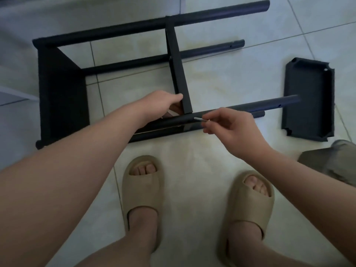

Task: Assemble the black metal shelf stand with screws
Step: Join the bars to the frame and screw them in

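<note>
Black metal shelf stand [61,97] lies on its side on the floor. Left hand [165,105] grips the middle shelf panel [178,74] at the near pole [250,107]. Just right of it, right hand [235,128] pinches a silver screw [198,119], tip at the pole. Step looks like fixing this joint; next, seat the screw in its hole. Spare shelf tray [308,101] lies right of that hand.

Nothing in the frame can be read: no text, label, brand or number. The stand [61,89], the loose shelf [306,97] at right and the sandals [142,191] at the bottom show only plain surfaces.
</note>
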The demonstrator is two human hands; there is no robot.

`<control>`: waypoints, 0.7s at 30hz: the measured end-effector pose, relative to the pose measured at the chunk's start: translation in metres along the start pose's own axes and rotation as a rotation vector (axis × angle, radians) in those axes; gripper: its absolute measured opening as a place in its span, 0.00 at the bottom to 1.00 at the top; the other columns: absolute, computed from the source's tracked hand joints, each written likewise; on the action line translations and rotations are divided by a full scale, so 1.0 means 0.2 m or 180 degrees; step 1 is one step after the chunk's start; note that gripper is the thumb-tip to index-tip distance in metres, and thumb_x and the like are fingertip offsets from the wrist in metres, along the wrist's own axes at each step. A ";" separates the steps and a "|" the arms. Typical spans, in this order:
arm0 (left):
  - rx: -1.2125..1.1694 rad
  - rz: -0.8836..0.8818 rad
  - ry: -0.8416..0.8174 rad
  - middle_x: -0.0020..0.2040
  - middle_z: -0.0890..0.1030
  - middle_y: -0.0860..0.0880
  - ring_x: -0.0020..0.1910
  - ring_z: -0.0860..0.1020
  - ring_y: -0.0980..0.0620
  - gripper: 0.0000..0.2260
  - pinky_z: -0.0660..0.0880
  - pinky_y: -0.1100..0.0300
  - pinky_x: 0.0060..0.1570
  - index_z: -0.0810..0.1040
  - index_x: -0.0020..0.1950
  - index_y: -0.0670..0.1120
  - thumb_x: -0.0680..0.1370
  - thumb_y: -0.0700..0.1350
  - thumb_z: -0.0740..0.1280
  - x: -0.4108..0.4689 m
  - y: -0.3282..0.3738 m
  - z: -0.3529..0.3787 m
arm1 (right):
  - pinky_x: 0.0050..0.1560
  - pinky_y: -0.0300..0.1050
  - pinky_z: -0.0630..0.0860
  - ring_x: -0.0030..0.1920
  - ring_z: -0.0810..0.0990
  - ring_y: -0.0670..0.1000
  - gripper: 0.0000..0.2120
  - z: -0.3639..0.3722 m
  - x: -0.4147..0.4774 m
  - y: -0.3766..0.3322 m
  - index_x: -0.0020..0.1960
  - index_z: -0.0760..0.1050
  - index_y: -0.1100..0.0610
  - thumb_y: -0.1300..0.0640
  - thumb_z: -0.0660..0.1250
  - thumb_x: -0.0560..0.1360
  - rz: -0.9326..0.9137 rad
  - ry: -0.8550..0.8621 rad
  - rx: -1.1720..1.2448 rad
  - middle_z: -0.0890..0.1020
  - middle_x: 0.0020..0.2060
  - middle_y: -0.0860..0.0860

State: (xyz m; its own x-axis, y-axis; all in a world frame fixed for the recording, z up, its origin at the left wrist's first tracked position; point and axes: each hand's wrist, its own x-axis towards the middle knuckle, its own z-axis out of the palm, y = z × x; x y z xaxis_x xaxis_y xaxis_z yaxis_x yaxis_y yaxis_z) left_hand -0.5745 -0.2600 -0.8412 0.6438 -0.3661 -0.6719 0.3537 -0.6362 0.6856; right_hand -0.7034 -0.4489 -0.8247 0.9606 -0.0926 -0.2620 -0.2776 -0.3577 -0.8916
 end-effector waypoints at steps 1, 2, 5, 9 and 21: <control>-0.0145 -0.0009 -0.0121 0.44 0.87 0.54 0.41 0.85 0.53 0.16 0.78 0.66 0.37 0.85 0.48 0.49 0.84 0.53 0.59 -0.01 0.00 0.00 | 0.52 0.45 0.82 0.42 0.86 0.45 0.10 0.01 -0.01 0.01 0.48 0.81 0.50 0.65 0.71 0.78 -0.0027 0.0028 0.0089 0.87 0.41 0.50; -0.0211 -0.0013 -0.0233 0.45 0.87 0.53 0.39 0.86 0.52 0.16 0.78 0.66 0.34 0.84 0.50 0.48 0.84 0.53 0.59 -0.01 -0.01 0.00 | 0.52 0.48 0.83 0.43 0.86 0.46 0.10 0.02 -0.01 0.03 0.49 0.82 0.50 0.65 0.71 0.78 -0.0054 0.0045 0.0129 0.87 0.41 0.50; -0.0225 -0.0109 -0.0443 0.50 0.87 0.49 0.41 0.86 0.44 0.16 0.79 0.61 0.32 0.81 0.56 0.44 0.83 0.55 0.62 -0.01 -0.01 0.01 | 0.51 0.51 0.82 0.44 0.86 0.47 0.10 0.05 -0.03 0.04 0.49 0.81 0.47 0.63 0.72 0.78 -0.0212 -0.0011 0.0041 0.87 0.40 0.49; -0.0185 -0.0082 -0.0416 0.48 0.86 0.49 0.39 0.86 0.45 0.13 0.79 0.60 0.33 0.82 0.51 0.47 0.81 0.56 0.66 0.00 -0.02 0.02 | 0.50 0.44 0.81 0.44 0.86 0.43 0.11 0.07 -0.03 0.05 0.50 0.80 0.47 0.64 0.72 0.77 -0.0439 -0.0039 -0.0146 0.87 0.41 0.47; 0.0278 0.0038 -0.0294 0.32 0.84 0.45 0.28 0.81 0.53 0.18 0.76 0.60 0.32 0.82 0.50 0.39 0.81 0.55 0.66 0.05 -0.02 0.05 | 0.49 0.30 0.77 0.46 0.84 0.42 0.07 0.07 -0.02 0.07 0.53 0.84 0.58 0.66 0.72 0.77 -0.0721 -0.0022 -0.0631 0.83 0.40 0.41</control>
State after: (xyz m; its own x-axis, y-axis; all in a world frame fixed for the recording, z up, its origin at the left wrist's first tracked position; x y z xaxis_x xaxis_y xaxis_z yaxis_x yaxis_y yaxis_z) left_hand -0.5761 -0.2671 -0.8533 0.5811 -0.4325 -0.6894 0.2834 -0.6866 0.6696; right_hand -0.7109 -0.4399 -0.8411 0.9976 0.0164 -0.0678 -0.0480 -0.5430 -0.8384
